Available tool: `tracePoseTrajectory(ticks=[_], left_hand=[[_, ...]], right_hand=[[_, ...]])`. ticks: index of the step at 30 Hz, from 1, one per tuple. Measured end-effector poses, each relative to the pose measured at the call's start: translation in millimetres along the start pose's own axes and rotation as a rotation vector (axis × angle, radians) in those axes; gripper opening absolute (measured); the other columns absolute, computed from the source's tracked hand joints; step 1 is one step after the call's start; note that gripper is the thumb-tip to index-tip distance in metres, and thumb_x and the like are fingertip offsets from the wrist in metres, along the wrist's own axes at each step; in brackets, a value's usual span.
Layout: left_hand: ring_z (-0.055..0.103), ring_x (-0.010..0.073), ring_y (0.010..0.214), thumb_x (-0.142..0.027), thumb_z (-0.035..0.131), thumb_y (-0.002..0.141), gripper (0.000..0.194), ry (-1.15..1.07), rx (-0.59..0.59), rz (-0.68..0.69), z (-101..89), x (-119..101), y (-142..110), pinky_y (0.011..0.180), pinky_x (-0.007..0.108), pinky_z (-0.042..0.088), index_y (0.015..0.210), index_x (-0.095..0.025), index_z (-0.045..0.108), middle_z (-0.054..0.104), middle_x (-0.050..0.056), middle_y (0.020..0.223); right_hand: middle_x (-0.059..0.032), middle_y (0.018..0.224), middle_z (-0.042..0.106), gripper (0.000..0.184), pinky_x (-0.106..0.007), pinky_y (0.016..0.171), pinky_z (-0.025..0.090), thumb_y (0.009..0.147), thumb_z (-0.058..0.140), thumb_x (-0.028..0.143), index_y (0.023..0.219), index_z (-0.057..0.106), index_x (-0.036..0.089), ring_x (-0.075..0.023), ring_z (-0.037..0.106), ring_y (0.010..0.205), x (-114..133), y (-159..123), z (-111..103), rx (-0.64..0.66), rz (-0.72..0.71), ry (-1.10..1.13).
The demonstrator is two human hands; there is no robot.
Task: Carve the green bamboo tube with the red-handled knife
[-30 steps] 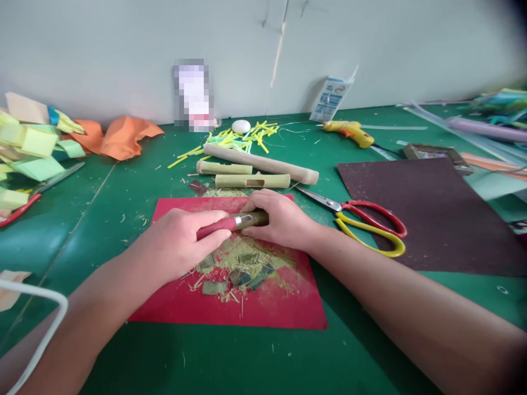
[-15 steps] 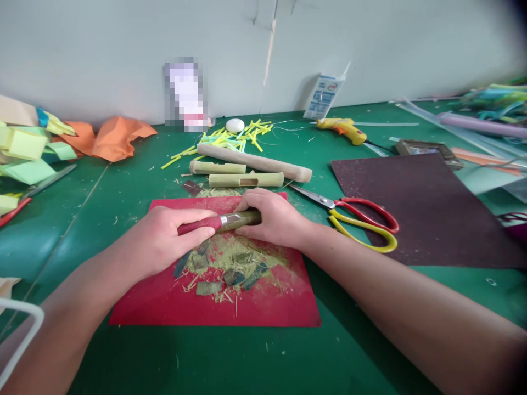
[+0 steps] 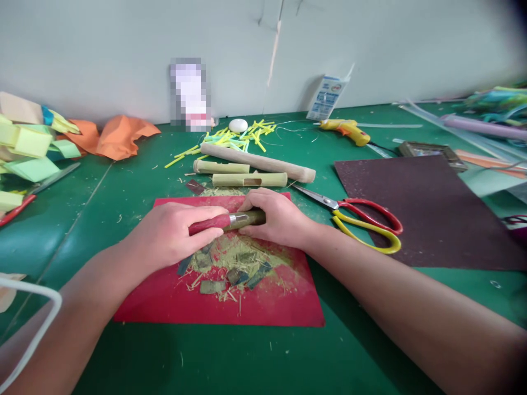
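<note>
A red-handled knife lies in the grip of my left hand, thumb and fingers closed along the handle. Its metal collar and blade rest against a short olive-green bamboo tube; most of the blade is hard to make out. Wrapped over the tube's far end, my right hand is closed and hides that end. Both hands hover over a red sheet, where bamboo dust and several dark green chips are scattered. Behind it lie two pale bamboo pieces, one with a rectangular slot.
Beyond the bamboo is a wooden rod with yellow straw bits. Scissors lie by my right forearm, overlapping a dark brown sheet. A yellow glue gun is near the wall. Crumpled orange paper sits at left.
My left hand and the knife have slid slightly right along the bamboo, toward my right hand. The right hand keeps its hold. The whole view has shifted a little.
</note>
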State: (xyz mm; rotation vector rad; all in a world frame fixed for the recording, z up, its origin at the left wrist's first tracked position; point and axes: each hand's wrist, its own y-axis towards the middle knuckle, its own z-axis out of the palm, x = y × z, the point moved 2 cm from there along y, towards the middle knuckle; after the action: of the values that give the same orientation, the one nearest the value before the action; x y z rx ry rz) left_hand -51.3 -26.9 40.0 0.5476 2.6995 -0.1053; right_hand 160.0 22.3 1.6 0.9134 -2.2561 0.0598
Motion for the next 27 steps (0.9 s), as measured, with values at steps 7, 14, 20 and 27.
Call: tracePoseTrajectory(ticks=[7,14,20,27], left_hand=[[0.069,0.0226,0.108,-0.052,0.057,0.090,0.033,-0.147,0.068,-0.039,-1.8,5,8,0.085,0.029,0.058,0.119,-0.040,0.070,0.071,-0.006,0.122],[0.072,0.0201,0.097,-0.055,0.055,0.091,0.032,-0.144,0.055,-0.102,-1.9,-2,7,0.073,0.025,0.057,0.114,-0.041,0.071,0.075,-0.007,0.113],[0.071,0.0204,0.085,-0.047,0.051,0.093,0.031,0.143,-0.078,0.132,-0.5,-7,-2,0.067,0.027,0.052,0.111,-0.033,0.072,0.076,-0.001,0.102],[0.065,0.0144,0.080,-0.023,0.060,0.079,0.026,-0.016,-0.147,0.150,-13.2,-14,-3,0.070,0.025,0.050,0.104,-0.025,0.066,0.069,0.000,0.102]], right_hand=[[-0.0047,0.092,0.068,0.021,-0.032,0.076,0.044,0.070,0.078,0.020,0.086,0.065,0.017,-0.0205,0.059,0.089,0,0,0,-0.005,-0.018,0.004],[-0.0058,0.093,0.068,0.022,-0.032,0.077,0.045,0.071,0.078,0.022,0.088,0.066,0.016,-0.0211,0.059,0.089,-1,-1,1,-0.005,-0.017,0.009],[-0.0043,0.089,0.067,0.021,-0.030,0.073,0.043,0.070,0.079,0.021,0.085,0.065,0.016,-0.0191,0.059,0.085,0,0,0,-0.016,-0.008,0.009],[-0.0042,0.090,0.067,0.021,-0.030,0.073,0.043,0.069,0.078,0.023,0.085,0.065,0.016,-0.0188,0.058,0.085,-1,-1,0,0.017,0.039,-0.013]])
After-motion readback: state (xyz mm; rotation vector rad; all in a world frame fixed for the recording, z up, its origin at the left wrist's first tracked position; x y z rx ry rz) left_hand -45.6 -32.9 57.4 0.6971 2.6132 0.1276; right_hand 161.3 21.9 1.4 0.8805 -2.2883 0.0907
